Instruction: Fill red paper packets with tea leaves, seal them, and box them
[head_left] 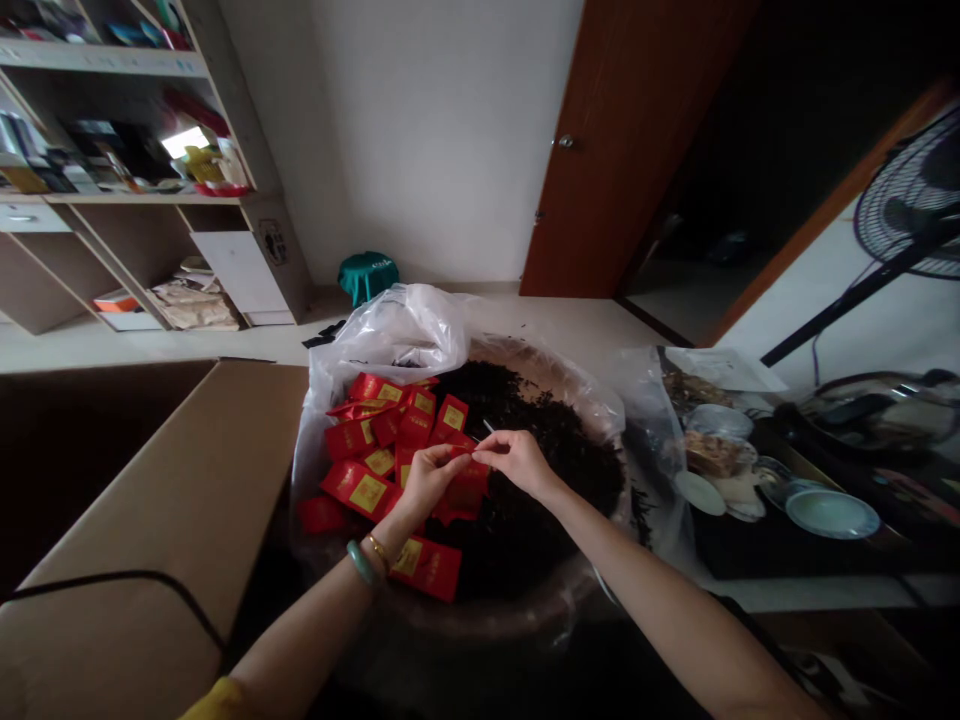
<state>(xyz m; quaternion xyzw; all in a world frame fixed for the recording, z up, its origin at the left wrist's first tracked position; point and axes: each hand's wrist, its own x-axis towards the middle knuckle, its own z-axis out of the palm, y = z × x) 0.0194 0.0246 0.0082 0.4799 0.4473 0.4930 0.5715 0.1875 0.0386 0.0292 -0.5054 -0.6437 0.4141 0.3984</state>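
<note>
My left hand (431, 482) and my right hand (521, 462) meet over a round basket (517, 622), thumbs and fingers pinched together. Between their fingertips is the top edge of a red packet (463, 490), whose body hangs below. A thin pale strip or stick (489, 426) pokes up beside my right fingers; how it is held is unclear. Several red packets with gold labels (367, 492) lie heaped around my left hand. Under and beyond my right hand spread dark, dry loose leaves (570, 440), resembling tea.
Clear plastic sheeting (409, 325) lines the basket. A large cardboard box (247, 430) stands at left. On the right, a dark table (739, 555) carries a shallow bowl (832, 512) and jars. Behind are a teal stool (367, 275), a shelf unit (270, 240) and a fan (911, 200).
</note>
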